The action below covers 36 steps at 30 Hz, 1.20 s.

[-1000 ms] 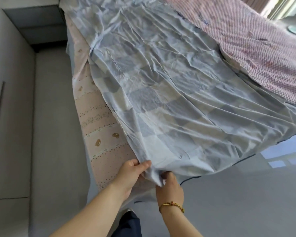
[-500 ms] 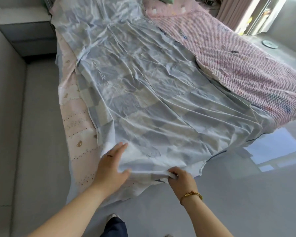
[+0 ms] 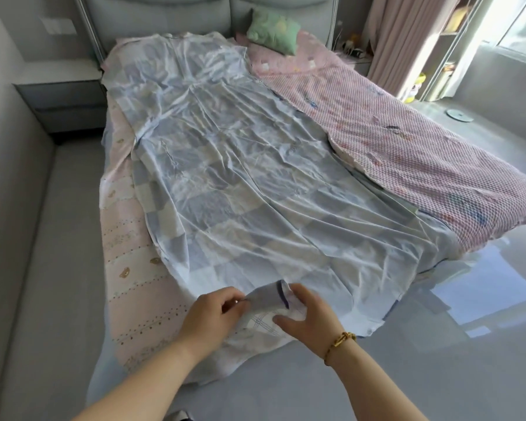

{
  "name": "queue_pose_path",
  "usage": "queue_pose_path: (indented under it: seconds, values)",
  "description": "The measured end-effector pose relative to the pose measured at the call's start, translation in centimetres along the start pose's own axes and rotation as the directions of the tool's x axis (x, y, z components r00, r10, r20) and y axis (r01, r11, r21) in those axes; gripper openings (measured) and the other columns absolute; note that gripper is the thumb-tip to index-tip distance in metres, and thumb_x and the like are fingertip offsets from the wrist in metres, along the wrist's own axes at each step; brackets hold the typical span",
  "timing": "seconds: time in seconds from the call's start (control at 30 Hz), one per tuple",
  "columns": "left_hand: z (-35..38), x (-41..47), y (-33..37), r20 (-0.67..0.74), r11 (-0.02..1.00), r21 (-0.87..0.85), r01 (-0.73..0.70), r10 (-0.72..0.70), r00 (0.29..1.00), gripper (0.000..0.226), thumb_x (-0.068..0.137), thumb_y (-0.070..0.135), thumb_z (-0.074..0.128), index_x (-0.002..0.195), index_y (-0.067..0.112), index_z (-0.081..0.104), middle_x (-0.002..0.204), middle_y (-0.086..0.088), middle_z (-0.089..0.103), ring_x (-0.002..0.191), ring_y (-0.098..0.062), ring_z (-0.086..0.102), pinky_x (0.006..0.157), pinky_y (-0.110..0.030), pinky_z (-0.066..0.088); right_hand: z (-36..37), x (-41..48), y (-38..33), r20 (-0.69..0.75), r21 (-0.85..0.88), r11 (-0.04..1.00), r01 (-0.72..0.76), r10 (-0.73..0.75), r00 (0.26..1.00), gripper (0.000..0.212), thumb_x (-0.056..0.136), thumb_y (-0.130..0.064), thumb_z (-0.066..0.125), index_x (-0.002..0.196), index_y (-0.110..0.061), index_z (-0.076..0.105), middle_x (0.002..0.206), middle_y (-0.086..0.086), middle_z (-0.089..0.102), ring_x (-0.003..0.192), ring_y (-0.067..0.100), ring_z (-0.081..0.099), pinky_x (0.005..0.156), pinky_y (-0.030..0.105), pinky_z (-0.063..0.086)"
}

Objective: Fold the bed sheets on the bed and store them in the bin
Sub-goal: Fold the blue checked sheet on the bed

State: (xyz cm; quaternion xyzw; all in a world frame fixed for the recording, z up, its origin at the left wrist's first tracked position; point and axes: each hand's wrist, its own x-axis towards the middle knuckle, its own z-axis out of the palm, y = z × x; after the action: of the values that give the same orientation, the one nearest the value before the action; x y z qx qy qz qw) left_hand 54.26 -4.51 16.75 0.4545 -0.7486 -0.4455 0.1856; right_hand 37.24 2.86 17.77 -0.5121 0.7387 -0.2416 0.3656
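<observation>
Pinching the blue sheet (image 3: 240, 192) at its edge, left hand (image 3: 213, 314) and right hand (image 3: 312, 322) have fingers clamped — floor (image 3: 438, 369) alongside.

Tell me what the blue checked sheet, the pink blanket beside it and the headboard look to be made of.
The blue checked sheet: thin woven cloth, likely cotton or a blend; fine creases, slight sheen. The pink blanket: thicker textured weave, waffle-like bumps, matte. The headboard: padded leather or leatherette, probably; smooth grey panels with soft seams.
</observation>
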Motion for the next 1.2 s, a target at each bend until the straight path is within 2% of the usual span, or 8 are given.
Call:
queue_pose_path:
  seconds: [0.1,0.13,0.23,0.5,0.7,0.87,1.1,1.2]
  values:
    - [-1.8,0.2,1.6,-0.133,0.988,-0.151,0.023,-0.043,0.990,0.016,0.088,0.020,0.059,0.073,0.016,0.063,0.063,-0.003,0.057,0.058,-0.003,0.049,0.056,-0.010,0.038,-0.6,0.1,2.0,0.077,-0.205,0.976,-0.076,0.093,0.993,0.027,0.084,-0.028,0.058,0.110,-0.034,0.050,0.088,-0.012,0.052,0.096,0.017,0.050,0.083,0.022,0.038]
    - [-2.2,0.4,2.1,-0.178,0.983,-0.181,0.040,-0.073,0.981,0.017,0.089,0.021,0.057,0.075,0.012,0.061,0.062,0.000,0.053,0.055,-0.004,0.047,0.054,-0.009,0.038,-0.9,0.1,2.6,0.048,-0.261,0.961,-0.094,0.110,0.993,0.008,0.086,-0.023,0.054,0.093,-0.027,0.053,0.079,-0.011,0.050,0.084,0.013,0.050,0.078,0.021,0.037]
    - [-3.1,0.6,3.0,-0.310,0.973,-0.222,0.069,-0.137,0.941,0.019,0.094,0.019,0.047,0.076,0.017,0.052,0.068,0.003,0.050,0.062,-0.007,0.044,0.054,-0.013,0.032,-2.1,0.5,4.5,-0.039,-0.297,0.937,-0.184,0.180,0.983,0.033,0.089,-0.012,0.044,0.059,-0.023,0.034,0.058,-0.005,0.038,0.062,0.018,0.037,0.055,0.018,0.028]
    - [-3.5,0.8,1.6,-0.508,0.923,-0.359,0.140,-0.319,0.800,0.029,0.098,0.014,0.036,0.070,0.016,0.042,0.068,-0.003,0.042,0.064,-0.014,0.039,0.058,-0.021,0.031,-6.9,2.5,3.2,-0.228,-0.122,0.992,-0.006,-0.022,0.973,0.019,0.091,-0.007,0.051,0.101,-0.011,0.066,0.085,-0.003,0.058,0.084,0.016,0.052,0.073,0.022,0.037]
    - [-5.4,2.1,1.4,-0.339,0.922,-0.364,0.128,-0.260,0.904,0.072,0.040,0.078,0.064,0.084,0.024,0.045,0.071,0.010,0.043,0.063,-0.004,0.041,0.055,-0.015,0.032,-8.0,7.8,0.1,-0.239,-0.225,0.969,0.103,-0.157,0.958,0.017,0.090,-0.011,0.053,0.100,-0.013,0.067,0.086,0.000,0.060,0.080,0.016,0.050,0.071,0.024,0.037]
    - [-7.6,6.5,-1.9,-0.385,0.942,-0.183,0.282,-0.332,0.861,0.025,0.081,0.012,0.068,0.095,0.016,0.049,0.077,0.014,0.050,0.070,-0.005,0.046,0.053,-0.011,0.030,-8.7,12.9,-1.7,-0.163,-0.338,0.941,0.025,-0.085,0.983,0.016,0.091,-0.019,0.052,0.101,-0.018,0.065,0.091,0.005,0.064,0.089,0.026,0.058,0.073,0.027,0.042]
    - [-12.2,13.4,-8.6,-0.447,0.873,-0.259,0.413,-0.487,0.750,0.037,0.085,0.003,0.061,0.055,0.018,0.048,0.051,0.009,0.049,0.059,-0.016,0.045,0.047,-0.013,0.027,-8.3,22.1,-4.6,-0.139,-0.417,0.907,-0.061,0.002,0.990,0.017,0.093,-0.026,0.049,0.103,-0.024,0.062,0.091,0.004,0.062,0.082,0.022,0.052,0.073,0.028,0.043]
    - [-13.9,15.6,-10.8,-0.448,0.816,-0.384,0.431,-0.573,0.686,0.010,0.087,-0.001,0.057,0.086,0.000,0.067,0.080,-0.008,0.065,0.082,-0.027,0.057,0.071,-0.025,0.042,-7.4,25.0,-5.1,-0.128,-0.433,0.896,-0.102,0.051,0.990,0.019,0.093,-0.026,0.047,0.105,-0.024,0.062,0.089,0.003,0.059,0.080,0.019,0.048,0.070,0.026,0.039]
